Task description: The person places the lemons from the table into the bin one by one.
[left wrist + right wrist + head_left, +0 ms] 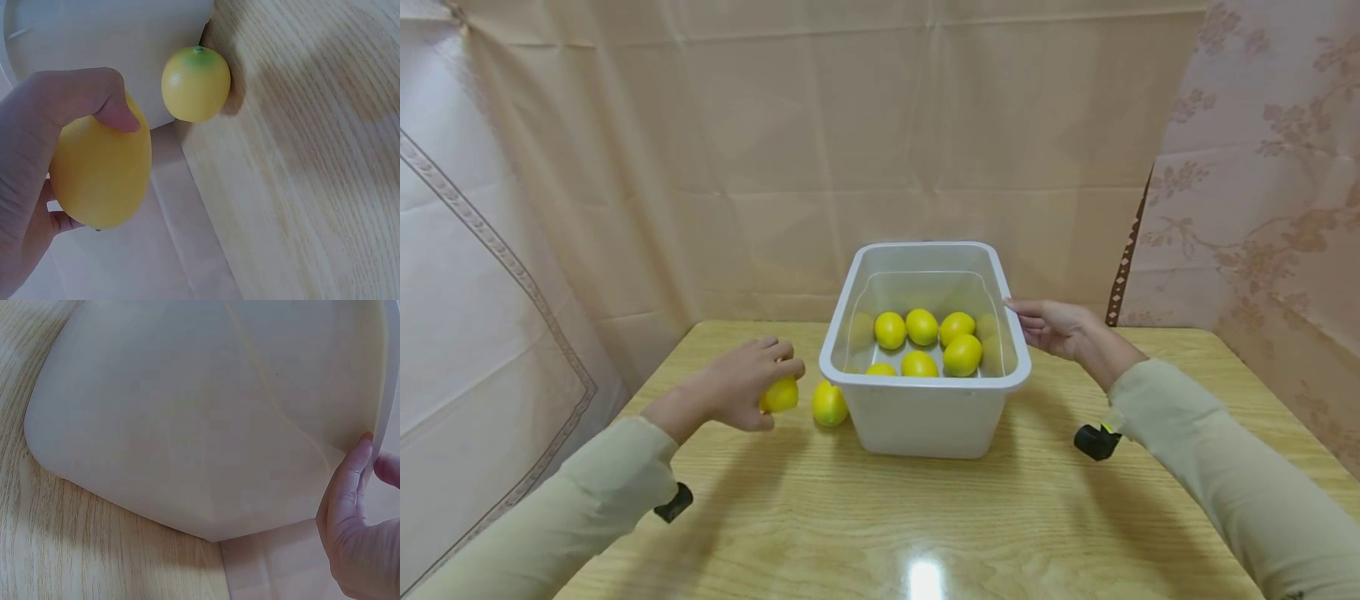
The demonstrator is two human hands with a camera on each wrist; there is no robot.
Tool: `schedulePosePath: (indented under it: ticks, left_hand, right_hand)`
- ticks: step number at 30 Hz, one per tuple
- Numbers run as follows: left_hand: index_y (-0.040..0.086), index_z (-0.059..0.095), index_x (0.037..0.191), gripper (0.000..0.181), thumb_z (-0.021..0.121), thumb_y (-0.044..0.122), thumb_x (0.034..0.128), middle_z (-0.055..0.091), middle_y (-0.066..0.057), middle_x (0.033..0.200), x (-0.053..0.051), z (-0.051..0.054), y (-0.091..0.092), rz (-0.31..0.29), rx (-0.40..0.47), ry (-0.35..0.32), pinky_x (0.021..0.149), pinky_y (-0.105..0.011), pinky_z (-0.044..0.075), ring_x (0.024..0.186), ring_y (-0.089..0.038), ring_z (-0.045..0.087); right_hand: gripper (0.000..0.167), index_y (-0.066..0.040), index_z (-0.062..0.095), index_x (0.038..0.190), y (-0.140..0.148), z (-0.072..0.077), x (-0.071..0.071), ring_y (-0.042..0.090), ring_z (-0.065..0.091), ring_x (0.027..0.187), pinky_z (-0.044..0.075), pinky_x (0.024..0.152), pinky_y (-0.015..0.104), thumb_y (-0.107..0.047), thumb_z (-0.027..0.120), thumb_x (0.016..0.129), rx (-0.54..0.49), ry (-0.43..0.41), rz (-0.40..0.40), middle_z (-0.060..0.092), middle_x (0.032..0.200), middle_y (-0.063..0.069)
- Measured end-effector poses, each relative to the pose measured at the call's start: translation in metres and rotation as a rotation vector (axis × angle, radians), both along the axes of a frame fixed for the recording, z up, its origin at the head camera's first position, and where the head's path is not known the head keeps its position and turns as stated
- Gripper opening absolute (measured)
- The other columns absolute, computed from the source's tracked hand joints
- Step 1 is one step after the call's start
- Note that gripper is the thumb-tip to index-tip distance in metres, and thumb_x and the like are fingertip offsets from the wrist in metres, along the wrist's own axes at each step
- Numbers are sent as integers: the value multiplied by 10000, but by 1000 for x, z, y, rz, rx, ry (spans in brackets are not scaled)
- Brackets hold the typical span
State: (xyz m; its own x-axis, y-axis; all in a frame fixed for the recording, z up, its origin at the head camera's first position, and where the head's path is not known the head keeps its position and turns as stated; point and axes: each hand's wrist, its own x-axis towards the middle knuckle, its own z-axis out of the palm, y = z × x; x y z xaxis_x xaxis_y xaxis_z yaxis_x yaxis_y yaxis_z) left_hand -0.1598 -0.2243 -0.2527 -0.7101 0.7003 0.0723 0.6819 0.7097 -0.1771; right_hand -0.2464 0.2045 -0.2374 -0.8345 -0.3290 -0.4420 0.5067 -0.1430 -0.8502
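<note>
My left hand (741, 385) grips a yellow lemon (103, 169) above the table, left of a white plastic bin (925, 417). In the left wrist view the thumb curls over the fruit, with some fingertips showing beneath it. Another lemon (830, 404), green around its stem end, lies on the table close by the bin's left side. Several lemons (962, 356) sit on the floor of the bin; its front rim partly hides the nearest ones. On the bin's right side my right hand (1060, 329) pinches the rim, fingers under its outer edge and thumb at the top.
The wood-grain table (880, 517) carries the bin near its back edge. A beige cloth (775, 167) hangs behind, with a white cloth (475, 333) to the left and a floral one (1262, 183) to the right.
</note>
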Motion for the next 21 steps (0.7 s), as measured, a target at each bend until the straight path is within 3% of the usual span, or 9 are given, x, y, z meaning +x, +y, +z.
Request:
schedulePosePath:
  ticks: [21]
  left_hand:
    - [140, 577, 1055, 513, 743, 260, 584, 500, 10, 892, -1, 15, 4, -51, 14, 46, 682, -277, 381, 787, -141, 426]
  right_hand:
    - [162, -134, 671, 769, 1, -3, -2, 61, 679, 756, 574, 740, 174, -200, 633, 911, -18, 16, 4, 700, 783, -25]
